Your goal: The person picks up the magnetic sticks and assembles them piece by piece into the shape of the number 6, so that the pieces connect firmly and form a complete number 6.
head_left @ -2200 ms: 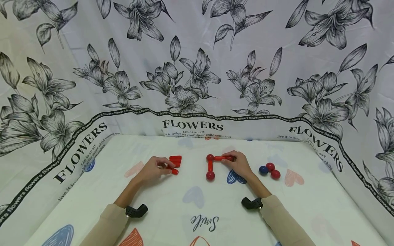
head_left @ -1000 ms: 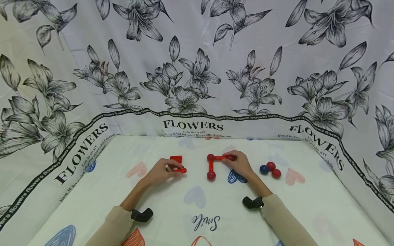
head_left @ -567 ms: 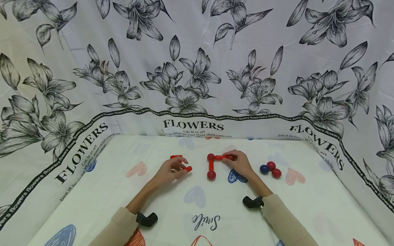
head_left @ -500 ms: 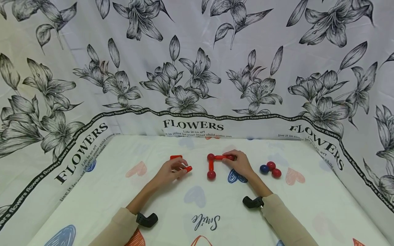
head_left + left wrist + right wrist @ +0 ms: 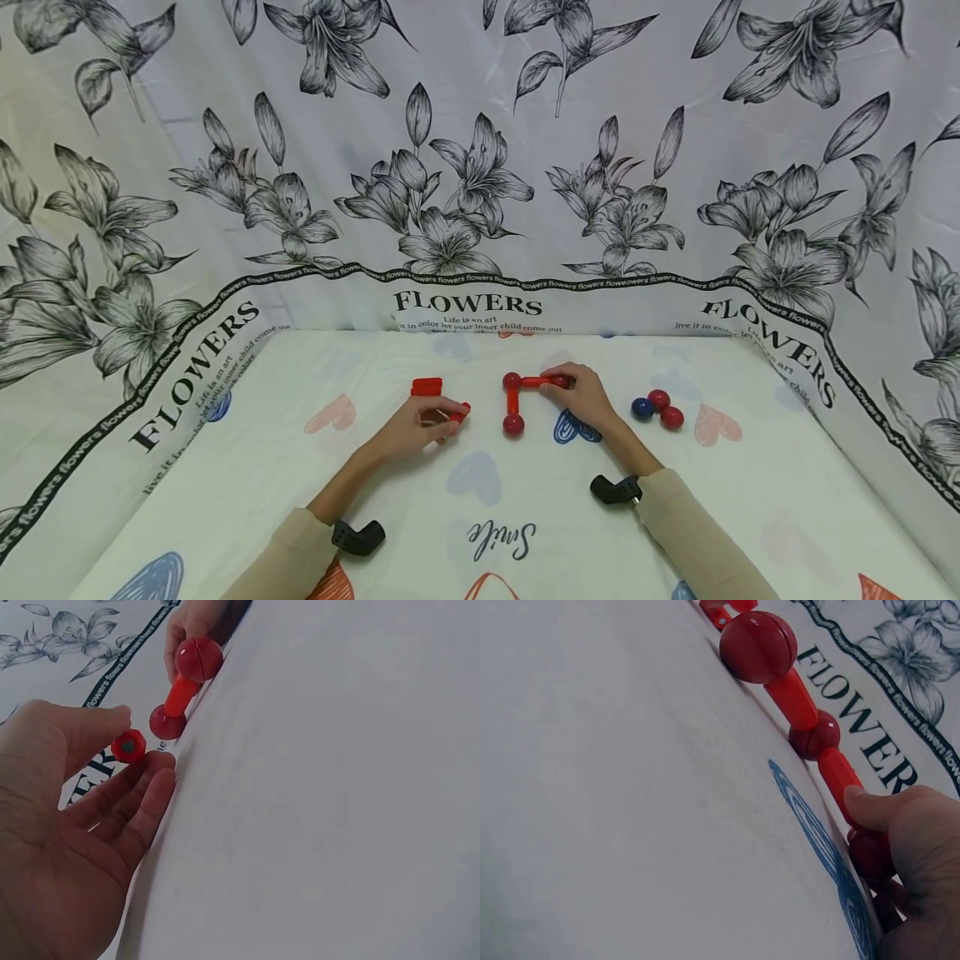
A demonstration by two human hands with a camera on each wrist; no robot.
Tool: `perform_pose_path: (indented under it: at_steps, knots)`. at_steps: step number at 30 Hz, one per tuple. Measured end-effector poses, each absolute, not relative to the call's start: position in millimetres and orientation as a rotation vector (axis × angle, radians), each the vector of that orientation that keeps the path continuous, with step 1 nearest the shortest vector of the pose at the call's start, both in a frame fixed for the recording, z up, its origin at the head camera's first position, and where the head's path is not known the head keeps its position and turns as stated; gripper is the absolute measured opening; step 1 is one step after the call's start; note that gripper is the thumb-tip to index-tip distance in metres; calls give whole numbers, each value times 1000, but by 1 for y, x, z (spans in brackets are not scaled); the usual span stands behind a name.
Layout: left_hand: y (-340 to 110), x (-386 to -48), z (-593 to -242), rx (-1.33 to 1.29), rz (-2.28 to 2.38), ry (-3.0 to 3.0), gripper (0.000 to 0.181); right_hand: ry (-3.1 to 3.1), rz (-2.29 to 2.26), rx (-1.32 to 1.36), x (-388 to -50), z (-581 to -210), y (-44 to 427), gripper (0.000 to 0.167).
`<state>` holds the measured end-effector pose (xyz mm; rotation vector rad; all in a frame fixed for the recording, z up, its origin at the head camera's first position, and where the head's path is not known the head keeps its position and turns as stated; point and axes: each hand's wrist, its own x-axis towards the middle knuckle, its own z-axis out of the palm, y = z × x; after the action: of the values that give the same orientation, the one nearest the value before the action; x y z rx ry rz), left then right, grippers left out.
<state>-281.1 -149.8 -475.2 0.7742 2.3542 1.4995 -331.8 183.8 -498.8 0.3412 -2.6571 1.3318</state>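
Note:
My left hand (image 5: 414,427) pinches a short red magnetic stick (image 5: 462,412) just above the tablecloth. In the left wrist view the stick's end (image 5: 128,746) faces the camera, with a grey dot at its middle. To its right lies an L-shaped build: a corner ball (image 5: 512,381), a stick (image 5: 513,402) running to a front ball (image 5: 513,425), and a second stick (image 5: 532,382) reaching right to an end ball (image 5: 560,381). My right hand (image 5: 587,398) grips that right end; its thumb lies on the second stick (image 5: 838,778) in the right wrist view, fingers partly hidden.
Several loose red sticks (image 5: 427,385) lie behind my left hand. On the right, a blue ball (image 5: 642,408) sits with two red balls (image 5: 658,401). A flower-printed curtain (image 5: 472,208) rises behind the heart-printed tablecloth (image 5: 420,525).
My left hand has taken a red stick from beside the loose ones and carried it right, towards the build, its angle shifting in the fingers. My right hand has kept its grip in place.

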Motion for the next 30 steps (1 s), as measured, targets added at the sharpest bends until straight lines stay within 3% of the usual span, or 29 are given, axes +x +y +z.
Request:
perform_pose_path:
  at_steps: [14, 22, 30]
  knots:
    - [-137, -276, -479, 837, 1375, 2380, 43, -2650, 1311, 337, -333, -501, 184, 26]
    - [-114, -253, -461, 920, 1381, 2350, 38, -2642, 1285, 297, -332, -501, 183, 26]
    - [-98, -256, -486, 960, 1401, 2372, 32, -2637, 1238, 296, -332, -501, 184, 26]
